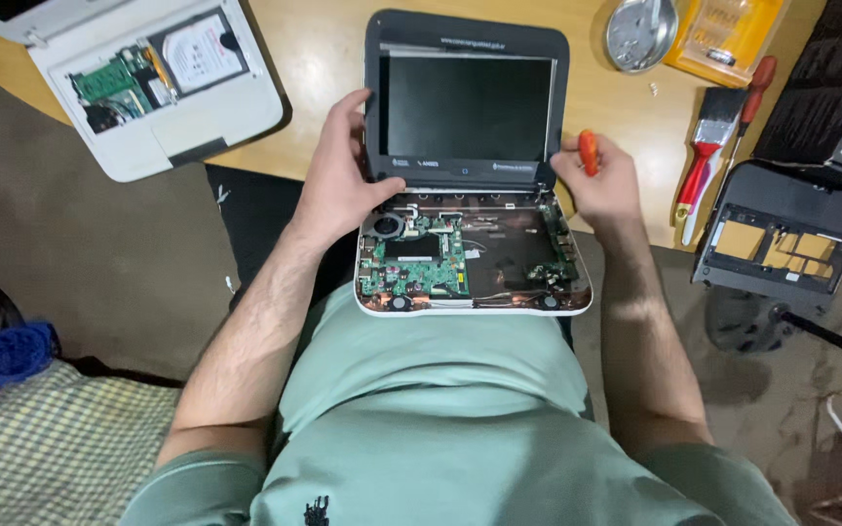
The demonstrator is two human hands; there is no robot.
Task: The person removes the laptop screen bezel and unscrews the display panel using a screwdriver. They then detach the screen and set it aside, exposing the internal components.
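We see a small dark-grey laptop with its keyboard cover removed resting between our two hands, its base at the edge of the pale wooden worktop and over the lap. Its screen is dark and stands open, framed by a thick rounded bezel. The white-rimmed base lies bare, showing a green circuit board and a small round fan on the side of our left hand, and a black panel with thin cables on the side of our right.

Our left hand is curled loosely around the left edge of the screen, thumb pressed down near the hinge. Our right hand is closed around an orange-handled screwdriver, just beside the right hinge.

Beyond the right hand lie a red-handled paintbrush, a round metal dish and a yellow case of bits, with a black plastic laptop cover further right. Well beyond the left hand sits an opened white laptop base.
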